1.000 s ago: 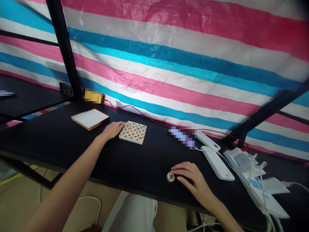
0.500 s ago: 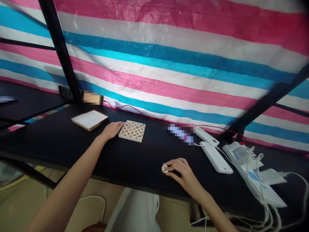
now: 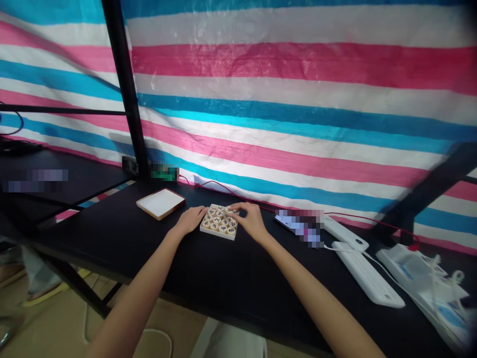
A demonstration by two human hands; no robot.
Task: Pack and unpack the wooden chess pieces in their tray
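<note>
A shallow white box [image 3: 217, 235] of round Chinese chess pieces [image 3: 217, 220], marked with dark characters, lies on the black table. My left hand [image 3: 191, 220] rests at the box's left side, fingers stretched out and touching its edge. Over the far right corner of the box is my right hand [image 3: 250, 219], thumb and fingers pinched on a Chinese chess piece [image 3: 231, 210] that they partly cover. Whether that piece touches the ones beneath, I cannot tell. To the left lies a shallow lid [image 3: 162, 203], its white inside facing up.
A phone [image 3: 298, 228] lies right of the box on a white cable. Beyond it are white power banks [image 3: 367, 273] and a power strip [image 3: 421, 278] with tangled cords. A red cable [image 3: 223, 188] runs along the striped sheet [image 3: 261, 134]. A black post [image 3: 128, 89] stands back left.
My right hand has carried the Chinese chess piece from the table's front right to the box's far right corner. My left hand stays at the box. The view has shifted.
</note>
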